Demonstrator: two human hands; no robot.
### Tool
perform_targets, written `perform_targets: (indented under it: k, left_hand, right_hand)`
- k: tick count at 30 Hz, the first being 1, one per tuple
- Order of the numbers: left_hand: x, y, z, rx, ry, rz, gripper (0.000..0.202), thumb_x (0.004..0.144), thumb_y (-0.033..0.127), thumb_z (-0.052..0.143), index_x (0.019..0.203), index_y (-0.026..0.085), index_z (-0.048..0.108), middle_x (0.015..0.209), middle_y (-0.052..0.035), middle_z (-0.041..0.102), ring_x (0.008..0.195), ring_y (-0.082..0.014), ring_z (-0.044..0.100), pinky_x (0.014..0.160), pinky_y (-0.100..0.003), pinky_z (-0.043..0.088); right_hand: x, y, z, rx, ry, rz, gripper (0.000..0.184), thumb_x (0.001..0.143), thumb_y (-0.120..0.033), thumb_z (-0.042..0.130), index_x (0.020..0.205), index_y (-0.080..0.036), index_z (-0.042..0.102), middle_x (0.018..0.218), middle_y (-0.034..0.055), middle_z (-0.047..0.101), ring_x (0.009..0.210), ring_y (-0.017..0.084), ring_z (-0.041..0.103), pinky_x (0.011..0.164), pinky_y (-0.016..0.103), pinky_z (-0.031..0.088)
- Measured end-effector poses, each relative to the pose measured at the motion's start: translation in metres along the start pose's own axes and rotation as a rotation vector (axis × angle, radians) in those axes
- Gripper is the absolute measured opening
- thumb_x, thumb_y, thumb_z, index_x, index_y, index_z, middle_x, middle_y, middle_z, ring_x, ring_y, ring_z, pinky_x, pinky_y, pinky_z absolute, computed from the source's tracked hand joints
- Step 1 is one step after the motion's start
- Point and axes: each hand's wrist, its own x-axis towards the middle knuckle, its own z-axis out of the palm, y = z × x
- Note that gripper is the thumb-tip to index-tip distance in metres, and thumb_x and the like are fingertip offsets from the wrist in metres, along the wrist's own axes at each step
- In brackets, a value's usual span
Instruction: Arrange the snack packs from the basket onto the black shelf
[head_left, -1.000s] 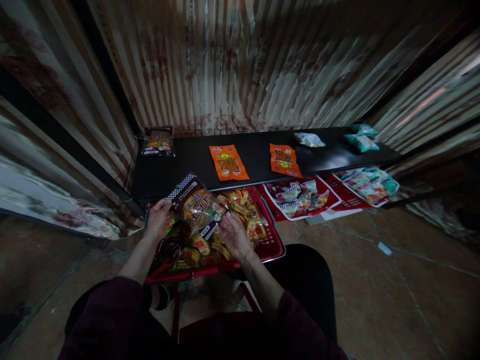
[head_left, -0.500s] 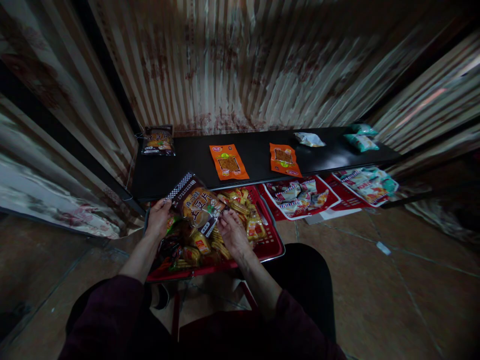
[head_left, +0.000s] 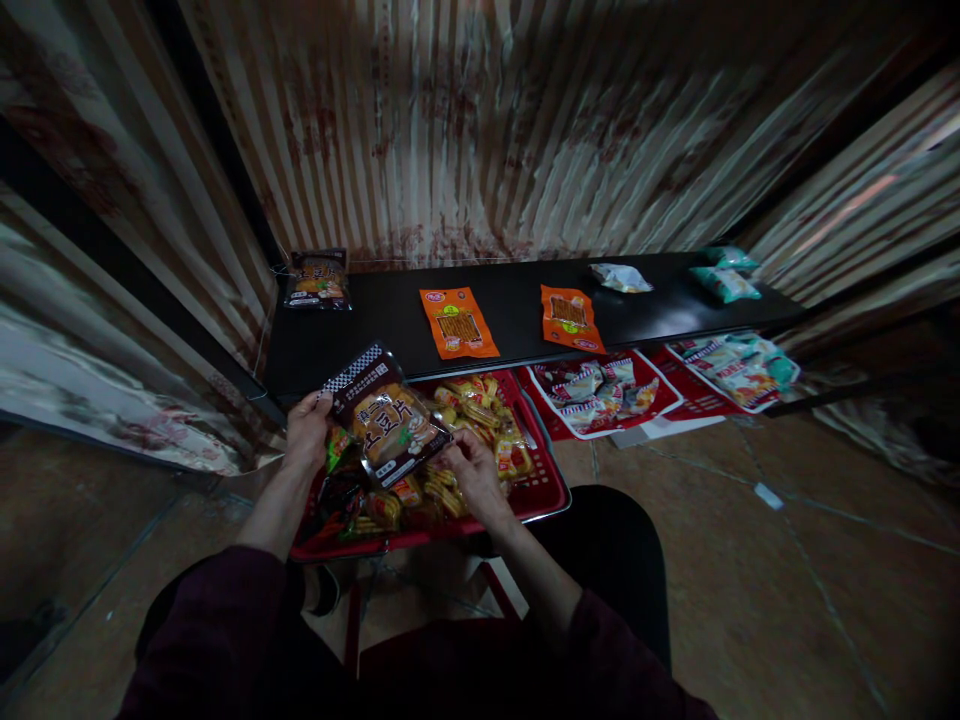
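Observation:
A brown bag of potato chips (head_left: pixel 386 420) with a checkered top edge is stretched between my two hands, its printed front facing up. My left hand (head_left: pixel 307 432) pinches its upper left corner. At its lower right corner, my right hand (head_left: pixel 474 470) grips the edge between thumb and fingers. Beneath the bag stands a red basket (head_left: pixel 553 490) with several yellow snack packs (head_left: pixel 480 405) in it; the bag hides part of them.
On the black shelf (head_left: pixel 375 310) lie a similar brown bag (head_left: pixel 318 279), two orange packets (head_left: pixel 459 323) (head_left: pixel 570 318), a white packet (head_left: pixel 622 278) and green packets (head_left: pixel 726 282). Two more red baskets (head_left: pixel 660 405) with snack packs stand under the shelf's right part. A patterned curtain (head_left: pixel 480 140) hangs behind.
The chip bag has shifted slightly left and tilted, so its front shows more fully. My left hand has moved a little left; my right hand stays at the lower right corner.

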Motion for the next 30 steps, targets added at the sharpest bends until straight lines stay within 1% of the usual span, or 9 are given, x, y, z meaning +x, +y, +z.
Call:
perform_targets:
  k: [4, 8, 11, 16, 19, 21, 23, 27, 30]
  left_hand:
    - [-0.004, 0.001, 0.003, 0.001, 0.011, -0.034, 0.029, 0.055, 0.035, 0.075, 0.070, 0.015, 0.060, 0.061, 0.0035, 0.059, 0.052, -0.0091, 0.050, 0.050, -0.021, 0.040]
    - [-0.007, 0.002, 0.005, 0.012, -0.010, -0.053, 0.029, 0.057, 0.035, 0.075, 0.071, 0.016, 0.059, 0.063, 0.0034, 0.059, 0.052, -0.0094, 0.051, 0.050, -0.021, 0.040]
    - [-0.006, 0.002, 0.005, 0.011, -0.011, -0.053, 0.029, 0.057, 0.035, 0.075, 0.071, 0.016, 0.058, 0.061, 0.0038, 0.058, 0.051, -0.0091, 0.051, 0.051, -0.022, 0.041]
    - [-0.005, 0.000, 0.006, 0.001, -0.003, -0.048, 0.030, 0.055, 0.035, 0.075, 0.071, 0.016, 0.059, 0.061, 0.0036, 0.059, 0.050, -0.0080, 0.051, 0.049, -0.020, 0.041]
    - [-0.006, -0.002, 0.005, -0.012, -0.058, -0.050, 0.032, 0.054, 0.037, 0.076, 0.072, 0.016, 0.059, 0.063, 0.0028, 0.061, 0.051, -0.0085, 0.052, 0.047, -0.020, 0.041]
    - [-0.007, -0.003, 0.005, -0.021, -0.078, -0.054, 0.032, 0.055, 0.037, 0.076, 0.072, 0.017, 0.059, 0.062, 0.0029, 0.060, 0.050, -0.0089, 0.051, 0.046, -0.019, 0.040]
    - [-0.006, -0.002, 0.004, -0.023, -0.063, -0.050, 0.031, 0.056, 0.037, 0.075, 0.072, 0.017, 0.059, 0.061, 0.0037, 0.059, 0.051, -0.0086, 0.051, 0.047, -0.019, 0.040]
    - [-0.007, 0.001, 0.006, -0.083, -0.046, -0.032, 0.032, 0.055, 0.035, 0.077, 0.070, 0.016, 0.057, 0.064, 0.0038, 0.060, 0.056, -0.0086, 0.054, 0.053, -0.020, 0.042]
    - [-0.008, 0.004, 0.007, -0.165, -0.061, -0.061, 0.031, 0.055, 0.030, 0.078, 0.071, 0.016, 0.057, 0.067, 0.0027, 0.062, 0.060, -0.0088, 0.056, 0.058, -0.020, 0.044]
  right_hand:
    - [-0.003, 0.001, -0.006, 0.009, -0.031, 0.030, 0.021, 0.068, -0.036, 0.070, 0.065, -0.022, 0.055, 0.057, -0.0037, 0.061, 0.051, 0.012, 0.056, 0.053, 0.027, 0.051]
    - [-0.005, 0.005, -0.007, 0.035, -0.041, -0.017, 0.019, 0.072, -0.036, 0.069, 0.068, -0.022, 0.057, 0.063, -0.0029, 0.062, 0.059, 0.012, 0.059, 0.059, 0.026, 0.052]
    - [-0.008, 0.005, -0.008, 0.028, -0.056, -0.016, 0.016, 0.073, -0.035, 0.069, 0.074, -0.022, 0.060, 0.068, -0.0024, 0.062, 0.063, 0.012, 0.059, 0.064, 0.025, 0.052]
    - [-0.007, 0.000, -0.005, 0.016, 0.026, -0.004, 0.023, 0.071, -0.037, 0.073, 0.088, -0.023, 0.068, 0.085, 0.0004, 0.067, 0.072, 0.011, 0.060, 0.065, 0.020, 0.051]
    - [-0.003, -0.001, -0.004, 0.043, 0.022, 0.039, 0.026, 0.069, -0.043, 0.073, 0.084, -0.022, 0.070, 0.085, 0.0013, 0.068, 0.073, 0.013, 0.061, 0.063, 0.021, 0.052]
    - [0.000, 0.000, -0.003, 0.055, -0.009, 0.066, 0.027, 0.068, -0.046, 0.074, 0.077, -0.021, 0.071, 0.078, 0.0012, 0.067, 0.068, 0.013, 0.060, 0.059, 0.022, 0.051]
    - [0.001, 0.001, -0.003, 0.061, -0.013, 0.080, 0.027, 0.065, -0.047, 0.075, 0.071, -0.021, 0.070, 0.071, 0.0005, 0.067, 0.063, 0.012, 0.058, 0.055, 0.022, 0.050]
    - [0.001, 0.002, -0.001, 0.076, 0.028, 0.124, 0.028, 0.061, -0.046, 0.078, 0.064, -0.020, 0.068, 0.064, -0.0001, 0.065, 0.055, 0.011, 0.056, 0.052, 0.023, 0.049]
    - [0.000, 0.002, 0.002, 0.124, 0.039, 0.146, 0.028, 0.061, -0.046, 0.078, 0.066, -0.020, 0.068, 0.066, 0.0006, 0.067, 0.056, 0.012, 0.058, 0.054, 0.025, 0.051]
